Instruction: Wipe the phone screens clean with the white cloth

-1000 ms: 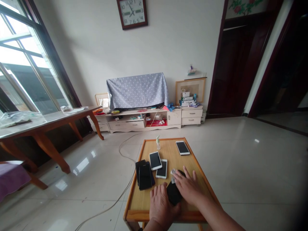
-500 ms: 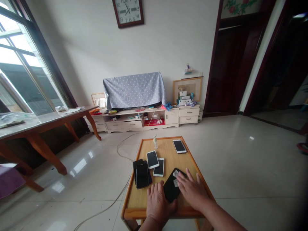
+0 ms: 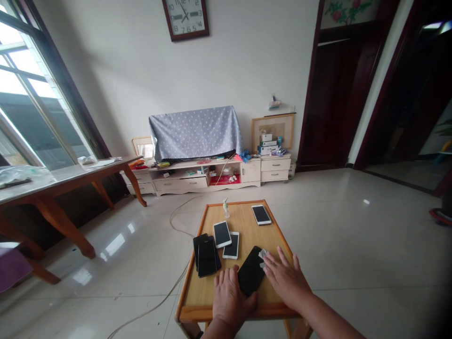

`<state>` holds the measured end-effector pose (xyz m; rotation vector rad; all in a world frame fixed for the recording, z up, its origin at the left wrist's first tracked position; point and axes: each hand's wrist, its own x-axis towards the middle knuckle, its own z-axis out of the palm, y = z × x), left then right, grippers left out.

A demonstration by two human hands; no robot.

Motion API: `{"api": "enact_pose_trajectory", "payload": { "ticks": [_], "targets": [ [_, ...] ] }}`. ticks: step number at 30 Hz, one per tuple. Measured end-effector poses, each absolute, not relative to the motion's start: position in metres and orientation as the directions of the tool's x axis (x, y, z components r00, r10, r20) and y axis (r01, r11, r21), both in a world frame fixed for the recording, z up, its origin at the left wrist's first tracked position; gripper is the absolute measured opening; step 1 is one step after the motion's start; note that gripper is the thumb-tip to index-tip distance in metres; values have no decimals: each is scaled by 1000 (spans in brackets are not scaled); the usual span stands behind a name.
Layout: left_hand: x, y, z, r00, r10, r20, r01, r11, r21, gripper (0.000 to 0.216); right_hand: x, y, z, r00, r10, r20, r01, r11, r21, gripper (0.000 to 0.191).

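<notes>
A black smartphone (image 3: 251,272) lies slanted near the front of the small wooden table. My left hand (image 3: 229,294) grips its lower end, fingers along the left side and thumb at the bottom edge. Under the fingertips of my right hand (image 3: 287,278) is a crumpled whitish tissue (image 3: 262,254), pressed at the phone's upper right edge; those fingers are stretched out and partly spread. Left of the phone lie a white phone (image 3: 222,234) overlapping another white phone (image 3: 231,247), and a black phone (image 3: 207,256) stacked on other dark ones.
A small clear pump bottle (image 3: 226,208) stands at the far side of the wooden table (image 3: 197,296). One more white phone (image 3: 261,214) lies at the back right. A cable (image 3: 165,294) runs over the floor on the left. Beyond stands a low white cabinet (image 3: 183,184).
My right hand and the tissue have slid right across the phone to its edge, so more of the dark surface shows. My left hand keeps its grip. The view has shifted slightly.
</notes>
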<state>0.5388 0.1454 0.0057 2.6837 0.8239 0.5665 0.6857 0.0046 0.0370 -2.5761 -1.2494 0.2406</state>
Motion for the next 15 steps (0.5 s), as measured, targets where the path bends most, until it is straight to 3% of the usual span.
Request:
{"api": "enact_pose_trajectory", "payload": {
  "ticks": [6, 12, 15],
  "targets": [
    [539, 146, 5, 756, 598, 266, 472, -780, 412, 64, 657, 11, 29, 418, 908, -11, 831, -388, -398, 56],
    [538, 147, 6, 759, 596, 260, 476, -782, 402, 72, 694, 14, 27, 633, 774, -16, 734, -606, -308, 58],
    [537, 148, 2, 756, 597, 267, 475, -782, 404, 72, 693, 16, 24, 636, 771, 2, 741, -611, -280, 59]
  ]
}}
